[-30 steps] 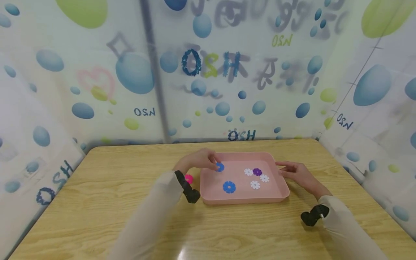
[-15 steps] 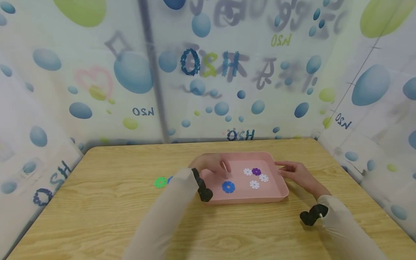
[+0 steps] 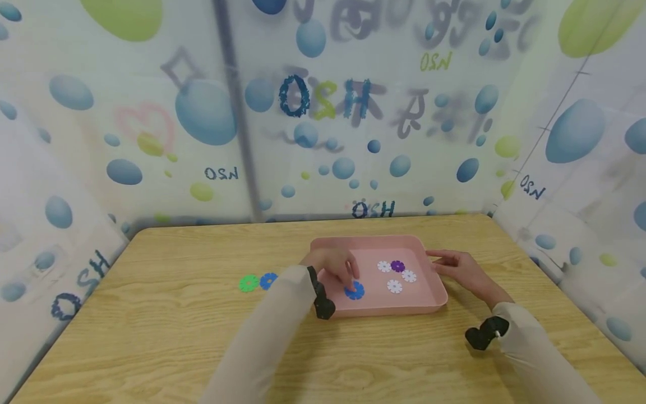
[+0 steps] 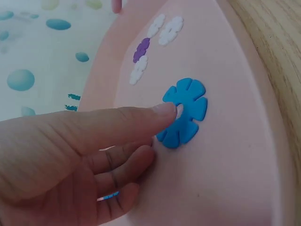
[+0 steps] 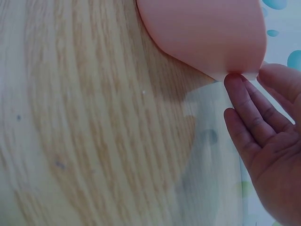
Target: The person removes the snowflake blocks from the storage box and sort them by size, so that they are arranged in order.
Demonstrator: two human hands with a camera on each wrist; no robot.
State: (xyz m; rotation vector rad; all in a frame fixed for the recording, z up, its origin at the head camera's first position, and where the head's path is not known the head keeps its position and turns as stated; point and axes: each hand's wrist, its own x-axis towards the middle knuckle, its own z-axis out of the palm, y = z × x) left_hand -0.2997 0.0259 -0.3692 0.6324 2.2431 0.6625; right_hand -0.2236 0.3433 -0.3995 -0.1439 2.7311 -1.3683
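Observation:
My left hand [image 3: 330, 264] reaches into the pink tray [image 3: 323, 243], low over a blue slotted plastic disc [image 3: 358, 292]. In the left wrist view, the thumb overlaps this disc up to its centre hole, while the index finger is hidden behind it; I cannot tell whether the two pinch the disc. A sliver of blue [image 4: 110, 195] shows between the other, bent fingers. At the tray's right side is my right hand [image 3: 466, 275]. Its fairly straight fingertips [image 5: 233, 82] touch the outer wall near the bottom, with the thumb by the tray's edge.
Several white discs [image 3: 395, 287] and a purple disc [image 3: 397, 266] lie in the tray's right half. Left of the tray, a green disc [image 3: 249, 283] and another blue disc [image 3: 268, 280] lie on the wooden table [image 3: 176, 314]. A patterned curtain [image 3: 323, 185] hangs behind.
My left hand has moved right and nearer, from the blue disc by the tray's far left corner to the nearer blue disc. The right hand stays at the tray's side.

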